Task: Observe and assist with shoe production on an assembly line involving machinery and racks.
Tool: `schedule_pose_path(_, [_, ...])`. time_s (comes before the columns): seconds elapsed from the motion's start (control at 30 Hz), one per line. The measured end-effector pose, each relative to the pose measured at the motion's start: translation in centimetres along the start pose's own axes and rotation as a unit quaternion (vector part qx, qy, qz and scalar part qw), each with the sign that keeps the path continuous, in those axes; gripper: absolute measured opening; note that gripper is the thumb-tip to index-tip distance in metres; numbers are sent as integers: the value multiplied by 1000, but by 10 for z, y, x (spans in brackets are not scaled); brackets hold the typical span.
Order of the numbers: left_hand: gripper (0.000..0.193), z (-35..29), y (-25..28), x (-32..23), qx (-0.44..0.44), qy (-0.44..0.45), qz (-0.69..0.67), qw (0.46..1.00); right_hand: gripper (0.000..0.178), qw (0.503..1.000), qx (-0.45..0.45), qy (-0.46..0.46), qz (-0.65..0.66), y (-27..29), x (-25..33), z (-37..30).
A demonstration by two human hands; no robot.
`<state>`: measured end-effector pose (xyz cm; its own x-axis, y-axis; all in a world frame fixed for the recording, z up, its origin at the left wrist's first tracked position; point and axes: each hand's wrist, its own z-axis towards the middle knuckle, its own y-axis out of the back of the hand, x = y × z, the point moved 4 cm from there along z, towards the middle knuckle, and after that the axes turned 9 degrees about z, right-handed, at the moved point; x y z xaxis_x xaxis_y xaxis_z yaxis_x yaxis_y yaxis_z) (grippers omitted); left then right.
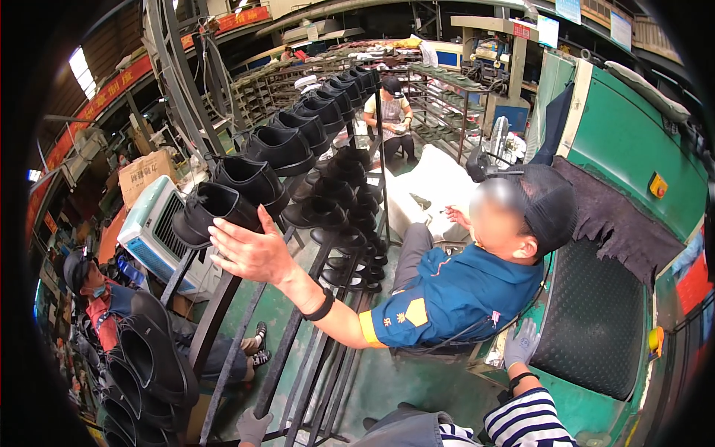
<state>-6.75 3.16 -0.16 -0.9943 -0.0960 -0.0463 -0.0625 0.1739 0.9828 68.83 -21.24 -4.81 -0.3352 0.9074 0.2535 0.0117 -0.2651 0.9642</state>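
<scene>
My left hand (pixel 255 427), in a grey glove, is at the bottom edge, closed round a dark bar of the metal shoe rack (pixel 277 365); part of its fingers is hidden. On the right, my right hand (pixel 523 343), also in a grey glove, rests on the edge of the green machine (pixel 488 356) beside its black textured pad (pixel 592 320). Its fingers are stretched out and it holds nothing. Black shoes (pixel 242 177) line the rack's upper tier, with more black shoes (pixel 328 212) on tiers below. A co-worker's bare hand (pixel 257 249) reaches to the nearest shoe (pixel 211 214).
The co-worker (pixel 462 298) in a blue shirt sits between the rack and the machine. Another person (pixel 100 298) is at the left, behind more black shoes (pixel 145 357). A white air cooler (pixel 160 231) stands beyond the rack. Farther back, a person (pixel 389 119) sits near shelving.
</scene>
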Motion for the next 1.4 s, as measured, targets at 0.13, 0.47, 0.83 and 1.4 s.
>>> schedule_pose_path(0.13, [70, -16, 10, 3, 32, -13, -4, 999, 60, 999, 35, 23, -4, 14, 24, -8])
schedule_pose_path(0.47, [87, -22, 38, -20, 131, 25, 15, 991, 59, 999, -27, 16, -37, -3, 4, -2])
schedule_pose_path(0.83, [77, -21, 29, -16, 100, 13, 31, 994, 60, 998, -4, 11, -59, -4, 0, -1])
schedule_pose_path(1.4, [74, -19, 33, -20, 101, 24, 19, 994, 57, 998, -17, 16, -65, -15, -3, 3])
